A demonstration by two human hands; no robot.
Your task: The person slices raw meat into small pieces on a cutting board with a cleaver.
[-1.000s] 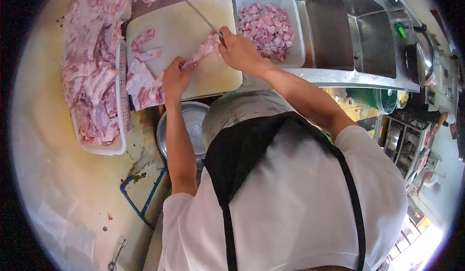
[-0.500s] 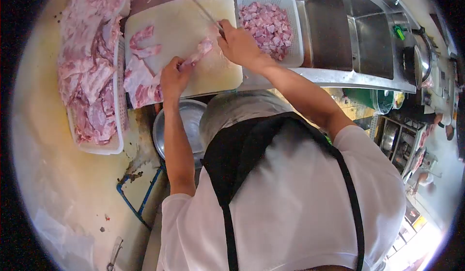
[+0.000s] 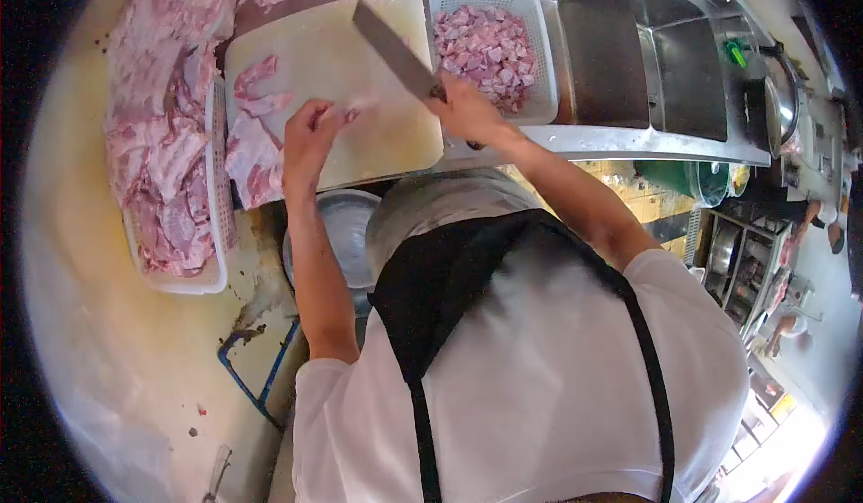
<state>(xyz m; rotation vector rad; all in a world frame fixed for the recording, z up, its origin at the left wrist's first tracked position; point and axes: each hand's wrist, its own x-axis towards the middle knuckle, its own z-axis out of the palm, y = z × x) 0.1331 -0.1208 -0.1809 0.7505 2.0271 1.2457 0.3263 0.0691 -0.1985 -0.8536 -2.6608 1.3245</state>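
Observation:
My right hand [image 3: 469,112] is closed round the handle of a wide-bladed knife [image 3: 392,49], its blade tilted up and left over the white cutting board [image 3: 387,139]. Above the board's lower middle, my left hand [image 3: 312,134] pinches a small, blurred piece of meat [image 3: 343,116]. Raw meat strips [image 3: 261,85] and a larger meat piece [image 3: 252,157] lie along the board's left side. Just right of the board, a white basket [image 3: 545,53] holds diced meat [image 3: 485,49].
A long white basket [image 3: 222,233] heaped with large raw meat pieces [image 3: 175,152] stands at the left. Metal sinks [image 3: 688,80] are at the right. Below the counter sits a metal bowl [image 3: 346,233]. A person [image 3: 791,328] is far off at the right.
The knife has swung so its flat blade shows, and my right hand has moved slightly right and down. My left hand has shifted left, and the meat strip at its fingers now looks smaller and blurred.

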